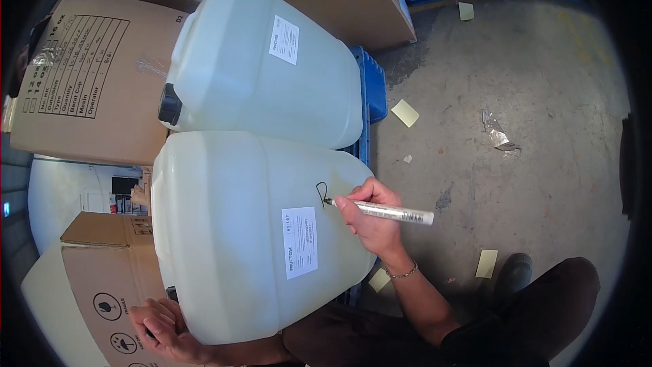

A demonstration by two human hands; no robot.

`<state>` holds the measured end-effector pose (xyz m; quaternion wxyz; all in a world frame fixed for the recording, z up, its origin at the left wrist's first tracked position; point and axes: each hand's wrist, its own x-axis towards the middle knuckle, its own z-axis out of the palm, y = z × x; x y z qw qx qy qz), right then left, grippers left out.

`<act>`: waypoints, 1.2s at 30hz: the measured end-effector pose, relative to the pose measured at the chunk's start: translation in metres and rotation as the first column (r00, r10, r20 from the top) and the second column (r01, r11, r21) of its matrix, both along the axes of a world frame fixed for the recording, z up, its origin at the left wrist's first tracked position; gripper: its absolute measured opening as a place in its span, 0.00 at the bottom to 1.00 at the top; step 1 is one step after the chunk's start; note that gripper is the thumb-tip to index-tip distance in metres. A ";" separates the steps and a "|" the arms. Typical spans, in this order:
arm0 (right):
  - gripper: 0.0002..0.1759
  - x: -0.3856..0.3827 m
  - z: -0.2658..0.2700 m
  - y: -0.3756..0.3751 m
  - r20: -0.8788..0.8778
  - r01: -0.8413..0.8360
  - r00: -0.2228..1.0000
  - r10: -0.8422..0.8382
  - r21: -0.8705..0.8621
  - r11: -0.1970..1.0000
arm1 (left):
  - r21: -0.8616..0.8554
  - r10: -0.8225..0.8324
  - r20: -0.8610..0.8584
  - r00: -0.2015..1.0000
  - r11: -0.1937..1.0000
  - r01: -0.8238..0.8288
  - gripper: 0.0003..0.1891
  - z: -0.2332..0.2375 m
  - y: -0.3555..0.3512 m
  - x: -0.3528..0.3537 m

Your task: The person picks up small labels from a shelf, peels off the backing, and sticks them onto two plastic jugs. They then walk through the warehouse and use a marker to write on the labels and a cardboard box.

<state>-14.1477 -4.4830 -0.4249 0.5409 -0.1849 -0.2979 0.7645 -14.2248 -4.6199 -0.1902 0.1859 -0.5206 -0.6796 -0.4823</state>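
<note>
My right hand [377,230] grips a white marker [411,215] between thumb and fingers, its dark tip touching the side of the nearer translucent jerrycan [217,217]. A black looped line [322,190] shows at the tip, just above the white FRUCTOSE label [300,243]. Beside the jerrycan's lower left corner, my left hand [161,331] is closed in a fist. A small dark bit shows among its fingers, too little to name. Behind lies a second jerrycan [251,75] with a black cap [170,105] and its own label [284,40].
Printed cardboard boxes stand at the left [146,61] and lower left [102,265]. A blue pallet [372,85] is under the jerrycans. On the concrete floor [557,149] lie yellow paper slips [405,113] and a crumpled clear wrapper [499,137]. My shoe [514,273] is at lower right.
</note>
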 end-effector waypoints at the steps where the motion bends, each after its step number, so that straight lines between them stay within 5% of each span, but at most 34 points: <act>1: 0.11 0.000 -0.001 -0.001 0.002 -0.001 1.000 0.001 -0.005 1.000 | 0.016 0.025 0.010 1.000 1.000 -0.025 0.18 0.000 0.000 0.000; 3: 0.11 -0.001 0.000 -0.002 -0.059 0.083 0.994 -0.096 -0.198 0.977 | 0.032 0.054 0.019 0.998 0.998 -0.055 0.18 0.000 -0.002 0.000; 9: 0.11 -0.006 0.001 0.003 -0.062 0.026 0.997 -0.040 -0.211 0.977 | -0.013 0.036 0.006 0.999 0.999 -0.036 0.18 0.002 -0.004 -0.001; 14: 0.11 0.000 -0.010 -0.007 0.010 0.019 1.000 -0.018 -0.092 0.996 | 0.112 0.118 -0.023 0.993 0.987 -0.115 0.18 -0.003 0.002 0.000; 16: 0.12 -0.002 -0.009 -0.008 0.020 0.101 0.995 -0.099 -0.224 0.969 | 0.125 0.109 -0.009 0.994 0.986 -0.107 0.18 -0.004 0.005 0.001; 36: 0.13 0.000 -0.019 -0.004 0.077 0.037 0.997 -0.016 -0.276 0.960 | 0.153 0.146 -0.022 0.989 0.978 -0.141 0.19 -0.006 0.006 0.004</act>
